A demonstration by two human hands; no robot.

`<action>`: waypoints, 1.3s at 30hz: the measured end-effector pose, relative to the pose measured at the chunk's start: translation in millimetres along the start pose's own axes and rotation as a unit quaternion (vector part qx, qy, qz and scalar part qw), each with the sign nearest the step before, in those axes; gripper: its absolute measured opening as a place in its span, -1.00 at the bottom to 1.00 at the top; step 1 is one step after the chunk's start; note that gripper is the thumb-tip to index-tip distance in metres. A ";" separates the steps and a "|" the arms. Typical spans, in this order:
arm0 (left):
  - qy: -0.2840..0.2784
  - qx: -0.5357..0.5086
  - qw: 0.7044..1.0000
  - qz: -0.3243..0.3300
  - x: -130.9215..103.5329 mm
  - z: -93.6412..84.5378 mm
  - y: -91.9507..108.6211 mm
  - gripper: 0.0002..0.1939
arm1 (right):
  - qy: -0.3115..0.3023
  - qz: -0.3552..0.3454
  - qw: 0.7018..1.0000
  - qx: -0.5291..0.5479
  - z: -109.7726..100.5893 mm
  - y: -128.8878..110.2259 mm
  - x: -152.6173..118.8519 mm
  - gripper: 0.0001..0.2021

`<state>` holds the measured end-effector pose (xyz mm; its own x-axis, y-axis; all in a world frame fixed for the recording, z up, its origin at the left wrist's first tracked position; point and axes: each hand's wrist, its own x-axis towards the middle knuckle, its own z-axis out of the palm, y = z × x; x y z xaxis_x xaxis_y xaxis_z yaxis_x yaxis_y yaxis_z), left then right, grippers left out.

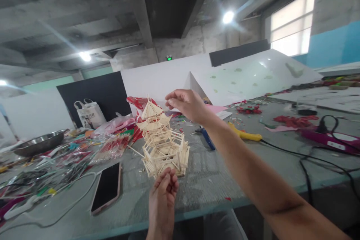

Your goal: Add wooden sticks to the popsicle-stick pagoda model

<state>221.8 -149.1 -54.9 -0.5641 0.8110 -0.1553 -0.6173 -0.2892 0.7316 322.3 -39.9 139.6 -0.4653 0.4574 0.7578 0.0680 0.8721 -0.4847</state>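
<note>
A pagoda-shaped model of thin wooden sticks [165,146] stands upright on the grey-green table [208,180], with a pointed roof at its top. My left hand [164,187] is at the model's near base, its fingers curled together; whether anything is between them is too small to make out. Raised to the right of the roof, my right hand [182,101] has thumb and fingertips pressed together, and what they hold, if anything, cannot be seen. One loose stick slants out at the model's left side.
A phone [107,187] lies left of the model, near a white cable. Plastic bags and a metal bowl [42,142] fill the left. Pliers [208,138], a yellow glue gun [246,135] and a purple tool [329,140] with black cords lie right.
</note>
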 end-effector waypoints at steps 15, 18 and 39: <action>0.007 -0.003 1.000 0.030 8.2 -0.5 -3.3 -0.83 | -0.071 0.009 0.988 -0.137 46.8 38.5 -10.7 -0.81; 0.006 -0.004 1.000 0.031 9.6 -0.4 -3.2 -0.84 | -0.069 -0.002 0.980 -0.188 61.8 53.8 -17.3 -0.81; -0.007 -0.001 0.998 0.067 19.6 1.7 -5.1 -0.90 | -0.075 -0.067 0.935 -0.341 93.5 66.2 -34.7 -0.80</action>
<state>214.9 -130.8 -60.6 -0.6342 0.7717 -0.0475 -0.5379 -0.3963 0.7441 260.4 -14.4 40.4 -0.6249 0.3512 0.6972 0.5237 0.8509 0.0408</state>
